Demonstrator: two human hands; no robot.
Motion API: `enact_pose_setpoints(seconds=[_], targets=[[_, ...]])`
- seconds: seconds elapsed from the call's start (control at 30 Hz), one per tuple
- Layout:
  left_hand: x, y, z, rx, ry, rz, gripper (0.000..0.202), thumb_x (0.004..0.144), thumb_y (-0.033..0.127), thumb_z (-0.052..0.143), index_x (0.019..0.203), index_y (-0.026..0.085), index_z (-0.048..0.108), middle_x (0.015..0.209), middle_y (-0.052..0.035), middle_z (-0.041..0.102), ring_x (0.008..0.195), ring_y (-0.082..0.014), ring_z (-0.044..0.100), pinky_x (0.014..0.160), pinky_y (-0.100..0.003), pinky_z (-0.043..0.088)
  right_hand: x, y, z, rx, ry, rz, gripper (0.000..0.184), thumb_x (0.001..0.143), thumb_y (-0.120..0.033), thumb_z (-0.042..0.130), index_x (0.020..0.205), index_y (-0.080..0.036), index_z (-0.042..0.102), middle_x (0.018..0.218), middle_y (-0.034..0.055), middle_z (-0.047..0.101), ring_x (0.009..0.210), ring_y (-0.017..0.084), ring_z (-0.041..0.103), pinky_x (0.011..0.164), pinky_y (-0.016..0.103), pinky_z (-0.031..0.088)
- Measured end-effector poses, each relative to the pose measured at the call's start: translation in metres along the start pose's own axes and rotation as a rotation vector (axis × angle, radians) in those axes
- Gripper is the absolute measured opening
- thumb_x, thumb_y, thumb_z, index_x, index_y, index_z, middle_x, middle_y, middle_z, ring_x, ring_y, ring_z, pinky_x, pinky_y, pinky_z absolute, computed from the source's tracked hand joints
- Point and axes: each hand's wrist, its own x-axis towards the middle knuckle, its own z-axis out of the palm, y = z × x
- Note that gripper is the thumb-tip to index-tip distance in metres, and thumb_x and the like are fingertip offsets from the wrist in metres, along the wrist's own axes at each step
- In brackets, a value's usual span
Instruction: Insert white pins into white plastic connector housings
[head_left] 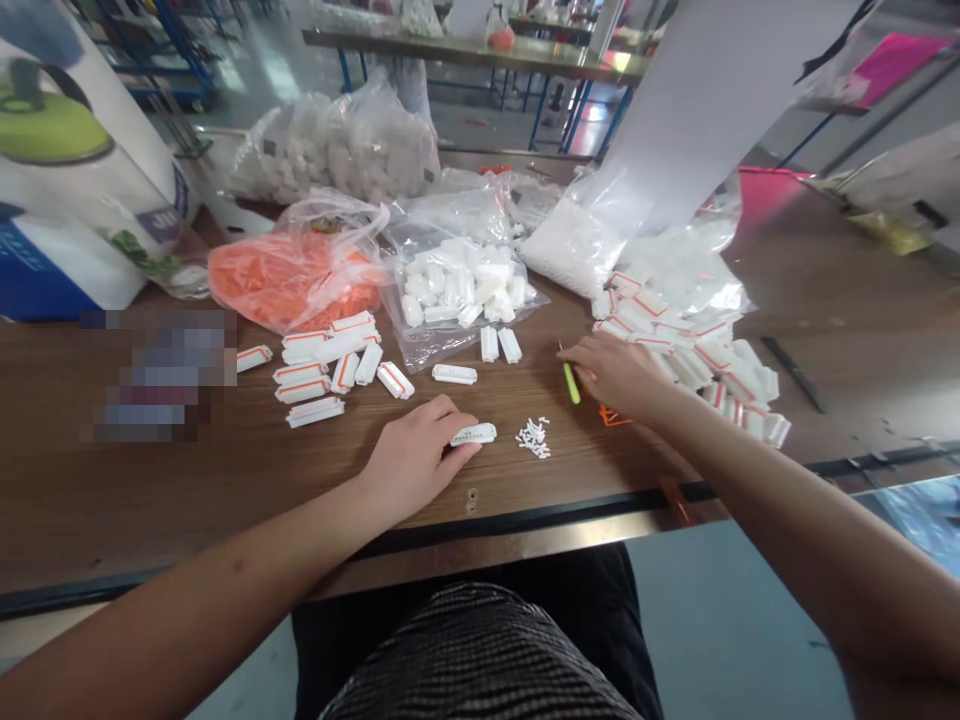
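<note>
My left hand [420, 450] pinches a white plastic housing [474, 434] against the table, with a row of small dark marks showing along its face. Farther right, my right hand [600, 368] has its fingertips on a slim tool with a bright green handle [572, 384]; a thin tip pokes out beyond the fingers. Between the hands lies a small heap of tiny white pins [533, 438]. Orange frame-like parts [615, 415] sit under my right wrist, partly covered. Just beyond my left hand rests another white housing [454, 374], and two more stand close together [500, 345].
Housings with orange strips lie in a left group [311, 380] and a right pile [720, 370]. Behind are bags of orange parts [292, 280], white housings [457, 280] and white granules [577, 240]. A dark flat bar [793, 373] lies right. The table's metal edge [525, 540] runs in front.
</note>
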Motion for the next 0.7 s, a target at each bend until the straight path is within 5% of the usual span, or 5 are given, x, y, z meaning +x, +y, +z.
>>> enact_pose_setpoints(seconds=[0.13, 0.3, 0.53, 0.7], targets=[[0.002, -0.007, -0.005, -0.163, 0.0, -0.011, 0.025, 0.095, 0.031, 0.053, 0.114, 0.022, 0.067, 0.095, -0.0028, 0.063, 0.083, -0.0175, 0.061, 0.078, -0.033, 0.049, -0.021, 0.031, -0.007, 0.217, 0.113, 0.192, 0.028, 0.086, -0.026, 0.056, 0.106, -0.023, 0.075, 0.096, 0.0051, 0.075, 0.085, 0.021, 0.066, 0.069, 0.031, 0.046], [0.004, -0.013, -0.016, -0.492, 0.012, -0.058, 0.024, 0.093, 0.036, 0.056, 0.108, 0.021, 0.067, 0.101, -0.0032, 0.068, 0.088, -0.0164, 0.062, 0.079, -0.031, 0.048, -0.047, 0.066, -0.011, 0.255, -0.013, 0.365, 0.018, 0.076, -0.039, 0.066, 0.073, -0.027, 0.078, 0.068, 0.0008, 0.072, 0.06, 0.018, 0.061, 0.054, 0.028, 0.04], [0.002, 0.008, -0.042, -0.664, -0.1, -0.135, 0.026, 0.09, 0.039, 0.056, 0.103, 0.017, 0.064, 0.084, -0.0023, 0.067, 0.07, -0.0123, 0.059, 0.061, -0.024, 0.046, -0.052, 0.066, -0.002, 0.226, 0.006, 0.31, 0.018, 0.076, -0.038, 0.066, 0.07, -0.027, 0.078, 0.078, 0.0024, 0.076, 0.064, 0.018, 0.063, 0.053, 0.028, 0.038], [0.004, 0.013, -0.032, -0.821, -0.09, -0.207, 0.03, 0.088, 0.041, 0.059, 0.105, 0.017, 0.062, 0.084, -0.0029, 0.064, 0.066, -0.0107, 0.054, 0.051, -0.02, 0.042, -0.055, 0.065, -0.007, 0.244, 0.065, 0.338, 0.019, 0.076, -0.037, 0.069, 0.062, -0.025, 0.074, 0.069, 0.0024, 0.072, 0.059, 0.017, 0.059, 0.051, 0.028, 0.036]])
